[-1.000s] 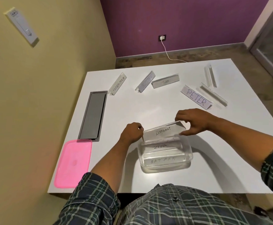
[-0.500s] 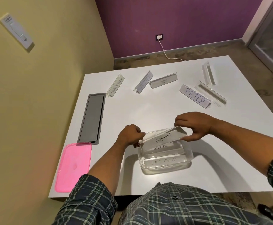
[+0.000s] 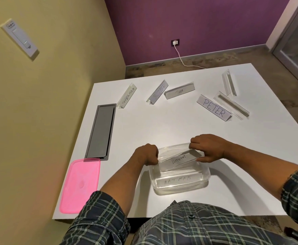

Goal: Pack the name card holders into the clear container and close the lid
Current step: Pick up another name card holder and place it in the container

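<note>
Clear-plastic ELEPHANT holder [image 3: 179, 159], pinched at its ends by your left hand [image 3: 147, 154] and right hand [image 3: 208, 148], is tilting into the clear container [image 3: 205, 175]; be levelling it beside BATMAN holder [image 3: 178, 180].

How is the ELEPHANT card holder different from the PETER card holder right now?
The ELEPHANT holder is gripped at its ends by the left hand and right hand, tilted over the clear container. The PETER holder rests untouched on the table. PETER's lettering is larger. Both are long, clear holders.
</note>
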